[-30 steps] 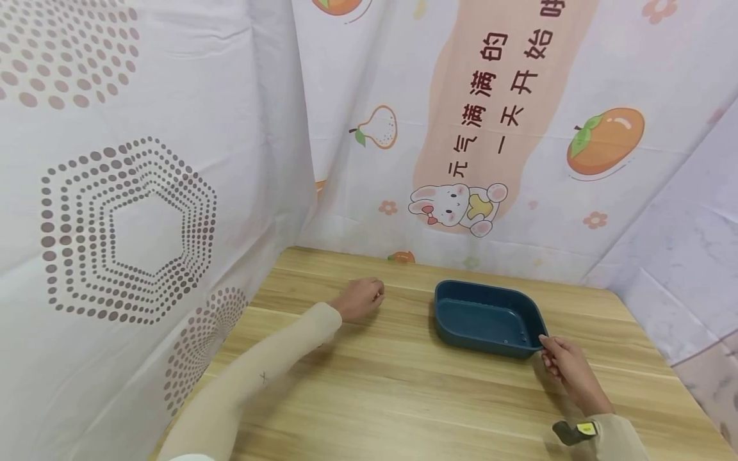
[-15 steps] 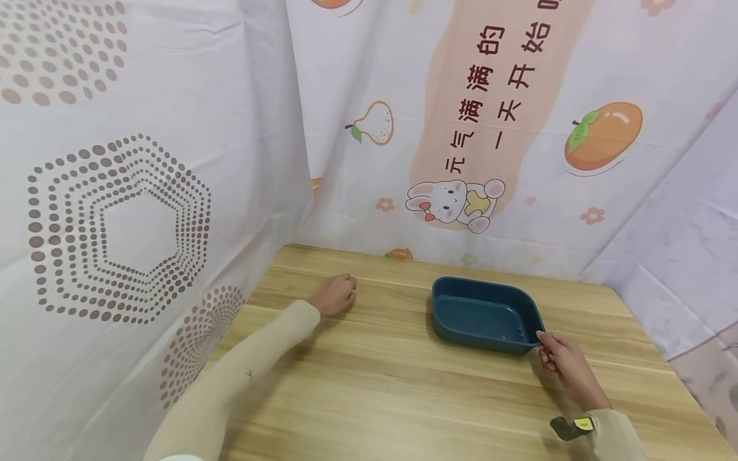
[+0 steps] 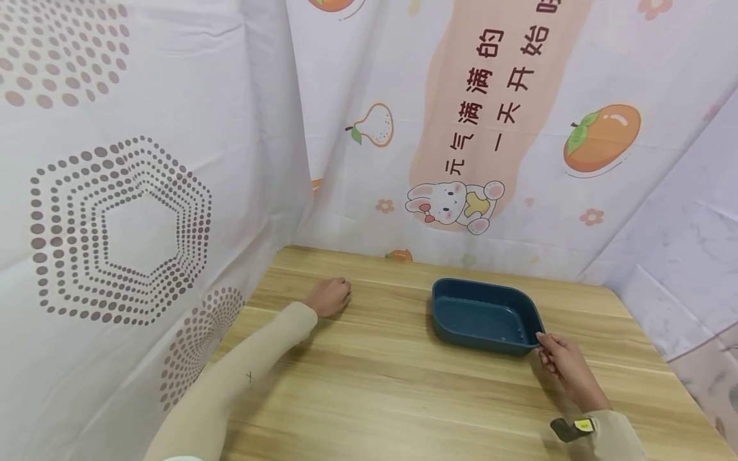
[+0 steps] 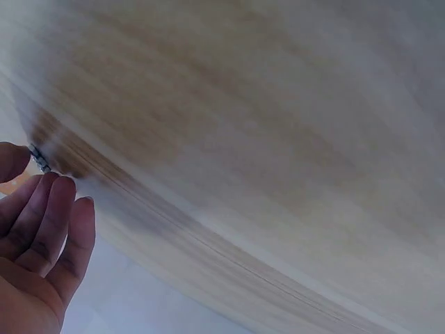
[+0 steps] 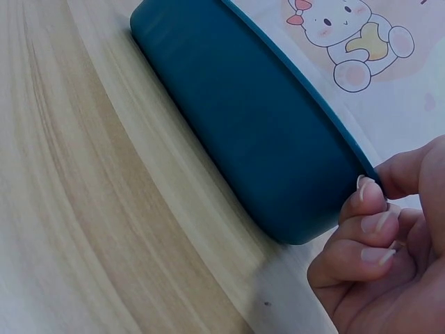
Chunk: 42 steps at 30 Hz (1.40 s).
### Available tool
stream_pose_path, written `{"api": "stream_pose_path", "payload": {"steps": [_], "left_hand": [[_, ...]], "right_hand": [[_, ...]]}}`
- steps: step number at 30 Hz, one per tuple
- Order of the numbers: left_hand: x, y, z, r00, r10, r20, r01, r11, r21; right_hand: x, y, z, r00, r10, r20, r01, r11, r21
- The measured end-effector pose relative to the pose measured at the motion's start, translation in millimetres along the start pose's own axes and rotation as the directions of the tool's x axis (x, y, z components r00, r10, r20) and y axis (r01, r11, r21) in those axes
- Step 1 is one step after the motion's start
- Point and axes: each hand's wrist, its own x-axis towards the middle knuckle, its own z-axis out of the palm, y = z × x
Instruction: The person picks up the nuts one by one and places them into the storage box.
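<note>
A dark blue, shallow tray [image 3: 478, 318] with rounded corners stands on the wooden table. My right hand [image 3: 567, 371] pinches its near right corner rim between thumb and fingers; the right wrist view shows the tray's outer wall [image 5: 236, 125] close up and the right hand [image 5: 382, 243] at its edge. Two tiny shiny bits [image 3: 520, 334] lie inside the tray, too small to identify. At the table's far left is my left hand [image 3: 328, 298], low over the wood. In the left wrist view, the left hand [image 4: 42, 243] pinches a small ridged metal piece [image 4: 39, 158] between thumb and fingertips.
The wood-grain table [image 3: 392, 397] ends at a white printed curtain [image 3: 357, 224] behind. Another patterned curtain [image 3: 242, 211] hangs along the left side, close to the left forearm. A pale cloth [image 3: 680, 269] hangs on the right.
My left hand has moved left across the table, away from the tray, mostly in the first half second. The right hand has stayed on the tray's corner, and the tray has stayed put.
</note>
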Motion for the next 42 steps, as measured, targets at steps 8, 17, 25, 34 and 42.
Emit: {"api": "stream_pose_path", "payload": {"steps": [8,17,25,34,42], "left_hand": [[-4.1,1.2,-2.5,1.000,-0.012,0.022,0.013,0.999,-0.037],[-9.0,0.4,-5.5,1.000,-0.014,0.013,0.015,0.996,-0.088],[-7.7,-2.5,-9.5,0.995,-0.070,0.073,0.079,0.989,-0.125],[-5.7,-4.4,-6.9,0.992,-0.056,0.112,0.066,0.994,-0.084],[-6.4,-0.8,-5.3,0.986,-0.083,0.142,0.089,0.995,-0.035]], "right_hand": [[0.3,-1.5,0.1,1.000,0.007,-0.003,-0.007,1.000,-0.003],[-0.7,-1.3,0.7,0.999,0.031,-0.011,-0.031,0.999,-0.011],[-1.0,-1.8,1.0,0.999,0.032,0.000,-0.032,0.999,-0.003],[-0.5,-1.0,2.2,1.000,0.021,-0.008,-0.021,1.000,0.008],[-0.5,-0.4,2.6,1.000,0.017,-0.012,-0.017,1.000,-0.005]]}}
